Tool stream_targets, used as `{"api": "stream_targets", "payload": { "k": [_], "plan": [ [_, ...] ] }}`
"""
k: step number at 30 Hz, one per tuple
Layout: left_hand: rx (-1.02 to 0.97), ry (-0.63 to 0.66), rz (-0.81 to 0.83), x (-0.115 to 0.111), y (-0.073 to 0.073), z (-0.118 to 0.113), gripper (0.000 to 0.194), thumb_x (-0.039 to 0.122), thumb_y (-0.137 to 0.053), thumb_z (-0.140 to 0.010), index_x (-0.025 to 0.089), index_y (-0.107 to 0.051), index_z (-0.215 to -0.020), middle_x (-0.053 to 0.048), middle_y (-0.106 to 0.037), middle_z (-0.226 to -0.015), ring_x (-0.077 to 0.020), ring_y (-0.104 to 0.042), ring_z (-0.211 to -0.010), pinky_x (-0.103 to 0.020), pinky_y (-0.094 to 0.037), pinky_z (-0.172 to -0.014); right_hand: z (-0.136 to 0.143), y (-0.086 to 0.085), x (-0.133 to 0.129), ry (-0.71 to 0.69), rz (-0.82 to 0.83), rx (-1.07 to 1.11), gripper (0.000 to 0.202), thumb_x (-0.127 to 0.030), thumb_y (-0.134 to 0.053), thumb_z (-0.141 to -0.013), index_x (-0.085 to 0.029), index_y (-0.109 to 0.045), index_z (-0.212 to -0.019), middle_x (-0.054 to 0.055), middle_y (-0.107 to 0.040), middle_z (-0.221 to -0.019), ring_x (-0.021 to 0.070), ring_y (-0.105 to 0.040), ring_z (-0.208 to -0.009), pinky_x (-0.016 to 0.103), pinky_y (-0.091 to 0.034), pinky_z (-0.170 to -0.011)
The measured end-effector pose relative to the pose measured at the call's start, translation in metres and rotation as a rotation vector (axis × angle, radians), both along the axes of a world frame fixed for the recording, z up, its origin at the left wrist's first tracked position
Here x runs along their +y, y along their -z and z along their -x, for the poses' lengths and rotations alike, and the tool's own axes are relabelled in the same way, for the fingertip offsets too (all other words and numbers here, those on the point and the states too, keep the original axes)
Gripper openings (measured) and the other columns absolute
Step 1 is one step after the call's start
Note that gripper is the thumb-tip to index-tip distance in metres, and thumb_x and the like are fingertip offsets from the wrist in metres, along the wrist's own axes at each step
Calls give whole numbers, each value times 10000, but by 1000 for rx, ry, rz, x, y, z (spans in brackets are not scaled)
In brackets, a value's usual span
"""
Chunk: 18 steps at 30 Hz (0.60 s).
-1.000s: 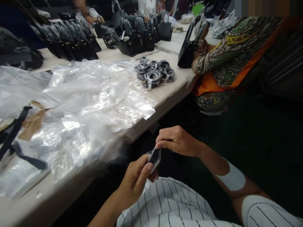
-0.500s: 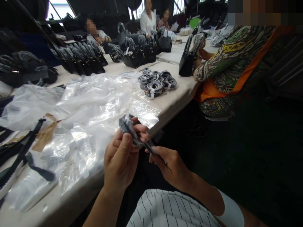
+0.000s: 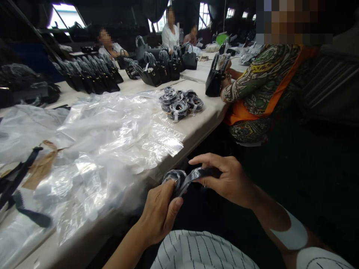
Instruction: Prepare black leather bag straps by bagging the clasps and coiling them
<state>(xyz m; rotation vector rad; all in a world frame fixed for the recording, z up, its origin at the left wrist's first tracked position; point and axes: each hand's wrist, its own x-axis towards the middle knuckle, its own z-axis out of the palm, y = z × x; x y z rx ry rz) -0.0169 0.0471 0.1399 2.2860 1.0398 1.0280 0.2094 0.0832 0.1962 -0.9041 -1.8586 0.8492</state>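
Strap (image 3: 185, 178), a black coil in clear film, sits low in view at about 6 o'clock, held off the worktop (image 3: 196, 127) over the person's lap, likely so both hands can work it freely. The left hand (image 3: 159, 213) pinches the coiled end with its thumb on top; the right hand (image 3: 227, 179) curls round the loose tail. Bags (image 3: 112, 134) lie at 10 o'clock, finished coils (image 3: 179, 102) at 12.

Pale desk (image 3: 207, 112) carries a spread of clear plastic bags (image 3: 112, 134), coiled black straps (image 3: 179, 102), rows of black handbags (image 3: 92, 76) and brown paper (image 3: 42, 164).
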Motion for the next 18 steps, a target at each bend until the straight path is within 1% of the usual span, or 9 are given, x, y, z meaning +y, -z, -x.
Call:
{"api": "stream_targets", "payload": {
  "k": [2, 4, 6, 8, 10, 12, 14, 16, 18],
  "plan": [
    [-5, 60, 86, -8, -3, -3, 136, 194, -438, -955, 193, -556, -1025, -45, -657, -838, -168, -629, -717, -281, -474, -669, -4, -3, 14, -133, 34, -21, 266, -208, -771, -796, -174, -736, -1057, 30, -757, -944, 149, -703, -819, 220, -550, -780],
    [-42, 98, 196, -15, -7, -5, 161, 186, -428, -966, 195, -575, -1030, -38, -659, -842, -150, -624, -714, -267, -472, -689, -9, -4, 29, -317, 168, -55, 225, -254, -783, -789, -160, -764, -992, 41, -760, -945, 163, -703, -857, 232, -542, -810],
    [-94, 130, 343, -22, -11, -7, 189, 212, -421, -980, 193, -608, -982, -38, -662, -827, -147, -626, -730, -261, -472, -718, -13, -2, 46, -500, 363, -109, 233, -289, -799, -772, -136, -771, -946, 32, -744, -824, 142, -674, -747, 218, -525, -712],
    [-185, 164, 501, -28, -14, -8, 224, 262, -419, -990, 181, -627, -965, -51, -671, -821, -155, -625, -739, -262, -479, -719, -15, 6, 61, -676, 534, -135, 259, -323, -786, -787, -109, -762, -930, -1, -661, -659, 94, -573, -584, 190, -445, -553],
    [-343, 204, 644, -31, -17, -11, 261, 329, -426, -991, 165, -625, -1024, -71, -678, -822, -162, -611, -716, -266, -488, -679, -12, 18, 70, -830, 619, -98, 310, -391, -727, -840, -84, -740, -886, -23, -565, -588, 61, -449, -501, 180, -333, -466],
    [-556, 234, 766, -32, -20, -15, 313, 388, -438, -983, 155, -606, -1107, -82, -681, -807, -162, -593, -675, -265, -486, -629, -4, 31, 70, -924, 636, -2, 419, -483, -644, -887, -76, -697, -805, -4, -556, -637, 62, -436, -530, 187, -324, -483],
    [-761, 220, 836, -31, -24, -19, 337, 420, -461, -969, 161, -607, -1129, -76, -678, -761, -156, -580, -643, -258, -475, -611, 8, 42, 60, -880, 643, 132, 487, -546, -562, -919, -91, -642, -764, 14, -560, -702, 82, -480, -598, 201, -387, -558],
    [-917, 177, 845, -28, -32, -23, 348, 428, -462, -966, 167, -623, -1130, -70, -669, -735, -153, -581, -643, -256, -473, -622, 23, 48, 44, -701, 621, 264, 481, -556, -496, -949, -112, -617, -810, 11, -550, -725, 102, -517, -652, 219, -434, -628],
    [-1043, 109, 789, -22, -42, -25, 356, 415, -447, -970, 163, -639, -1132, -75, -665, -766, -157, -589, -681, -266, -495, -671, 37, 52, 25, -485, 529, 339, 444, -531, -434, -984, -129, -620, -971, 4, -547, -744, 110, -530, -662, 228, -452, -644]
  ]
}}
